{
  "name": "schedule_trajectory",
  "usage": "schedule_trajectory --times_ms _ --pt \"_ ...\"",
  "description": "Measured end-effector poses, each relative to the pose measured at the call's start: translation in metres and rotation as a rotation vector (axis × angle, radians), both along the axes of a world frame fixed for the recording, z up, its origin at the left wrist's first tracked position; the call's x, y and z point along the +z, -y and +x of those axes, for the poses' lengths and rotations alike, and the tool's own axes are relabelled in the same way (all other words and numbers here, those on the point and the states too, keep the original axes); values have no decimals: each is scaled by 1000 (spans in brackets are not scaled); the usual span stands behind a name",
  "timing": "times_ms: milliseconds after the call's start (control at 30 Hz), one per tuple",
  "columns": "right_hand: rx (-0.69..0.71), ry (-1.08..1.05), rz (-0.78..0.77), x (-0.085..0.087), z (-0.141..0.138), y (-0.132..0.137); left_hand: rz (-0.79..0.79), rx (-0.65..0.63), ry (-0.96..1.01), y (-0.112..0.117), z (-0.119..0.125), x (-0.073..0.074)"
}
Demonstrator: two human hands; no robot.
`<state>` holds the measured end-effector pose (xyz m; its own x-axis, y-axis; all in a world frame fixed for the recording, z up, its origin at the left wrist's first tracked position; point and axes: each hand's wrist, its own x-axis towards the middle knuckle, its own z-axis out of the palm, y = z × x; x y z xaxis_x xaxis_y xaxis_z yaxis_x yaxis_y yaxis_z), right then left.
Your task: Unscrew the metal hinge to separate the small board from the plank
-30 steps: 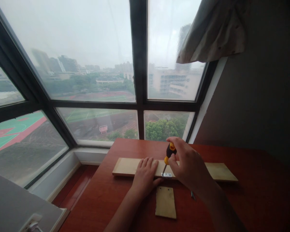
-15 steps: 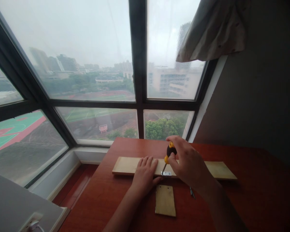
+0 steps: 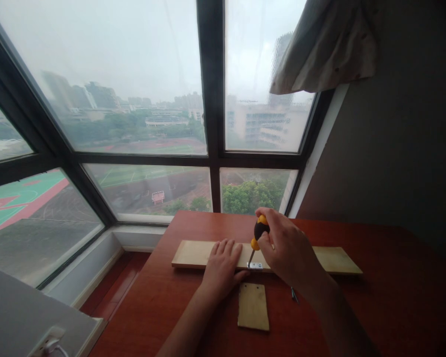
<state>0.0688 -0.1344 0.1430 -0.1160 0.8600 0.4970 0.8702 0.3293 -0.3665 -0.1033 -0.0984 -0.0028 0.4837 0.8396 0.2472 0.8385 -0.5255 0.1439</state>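
At the far edge of the tabletop [image 3: 394, 277], left hand [image 3: 221, 267] lies flat, open, on the long pale wooden plank [image 3: 189, 254]. Right hand [image 3: 286, 250] grips a yellow-black screwdriver [image 3: 259, 232], tip down on the small silver bracket [image 3: 255, 266] just beside those fingers.

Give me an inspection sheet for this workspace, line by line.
Surface: red-brown table, set against the window.
Work things: long board lying flat; metal plate on its near edge; screwdriver tip on the plate.
Clutter: small board nearer the person; small dark piece beside it, too small to tell.
Hands: left hand flat on the long board; right hand grips the screwdriver handle.
Cables: white socket lower left, perhaps a cord.
Surroundings: large window, curtain, dark wall.
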Motion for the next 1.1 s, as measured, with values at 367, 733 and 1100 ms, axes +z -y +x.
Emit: schedule_trajectory --times_ms 367,733,1100 --pt "-6 -28 40 -6 -3 -4 10 -3 -2 0 0 1" --pt "-57 42 48 -5 0 -4 -3 -1 -2 0 -1 -1" --pt "53 12 20 0 -5 4 9 -3 -7 -1 -1 -3"
